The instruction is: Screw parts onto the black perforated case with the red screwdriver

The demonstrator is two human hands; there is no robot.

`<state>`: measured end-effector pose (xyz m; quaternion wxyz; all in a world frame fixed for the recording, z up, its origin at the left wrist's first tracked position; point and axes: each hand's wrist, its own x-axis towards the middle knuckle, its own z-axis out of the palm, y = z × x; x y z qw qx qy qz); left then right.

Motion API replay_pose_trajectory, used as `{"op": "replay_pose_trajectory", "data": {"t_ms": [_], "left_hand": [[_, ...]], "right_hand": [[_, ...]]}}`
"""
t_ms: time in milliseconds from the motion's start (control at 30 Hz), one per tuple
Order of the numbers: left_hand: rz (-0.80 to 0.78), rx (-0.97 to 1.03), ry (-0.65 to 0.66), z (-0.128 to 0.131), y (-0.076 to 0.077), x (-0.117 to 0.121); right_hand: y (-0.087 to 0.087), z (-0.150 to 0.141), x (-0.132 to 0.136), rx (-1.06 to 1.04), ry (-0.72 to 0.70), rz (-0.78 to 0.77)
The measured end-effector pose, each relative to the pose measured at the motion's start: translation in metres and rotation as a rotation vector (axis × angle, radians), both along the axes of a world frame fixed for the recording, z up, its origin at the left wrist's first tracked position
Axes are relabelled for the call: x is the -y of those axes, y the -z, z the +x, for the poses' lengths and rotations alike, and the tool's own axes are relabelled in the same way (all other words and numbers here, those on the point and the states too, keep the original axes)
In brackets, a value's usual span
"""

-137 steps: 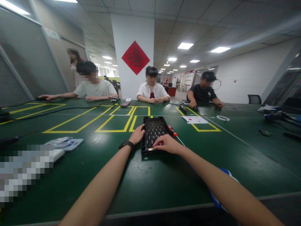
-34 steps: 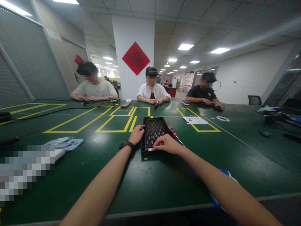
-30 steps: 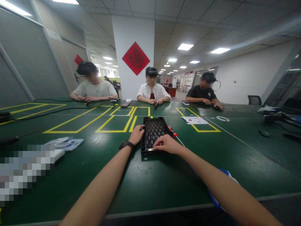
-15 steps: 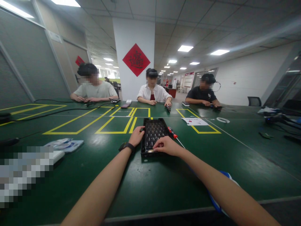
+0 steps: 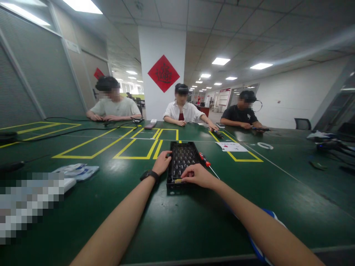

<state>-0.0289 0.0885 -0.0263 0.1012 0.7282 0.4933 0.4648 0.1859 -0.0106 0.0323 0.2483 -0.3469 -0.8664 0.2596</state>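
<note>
A black rectangular tray-like case (image 5: 183,157) with a gridded inside lies on the green table (image 5: 177,218) in front of me. My left hand (image 5: 162,163) rests against its left edge, fingers curled round the rim, a dark watch on the wrist. My right hand (image 5: 197,176) lies over the near right corner, fingers bent and pinched at a small light-coloured piece on the case's near edge. A red-handled screwdriver (image 5: 205,162) lies just right of the case.
Three people sit across the table, hands on it. Yellow tape outlines mark the surface. A blue-white packet (image 5: 76,171) lies at left, a paper sheet (image 5: 232,146) and a white ring (image 5: 264,145) at right, cables and gear at the far right.
Both hands stay where they were on the case. The view has tipped slightly upward. The person in white has stretched an arm out to the right across the table.
</note>
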Motion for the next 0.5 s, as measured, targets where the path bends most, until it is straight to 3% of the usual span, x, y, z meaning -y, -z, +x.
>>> {"op": "replay_pose_trajectory", "data": {"t_ms": [500], "left_hand": [[-0.028,0.01,-0.014,0.0014,-0.0006,0.0014]], "right_hand": [[0.0004,0.0012,0.0006,-0.003,0.003,0.003]]}}
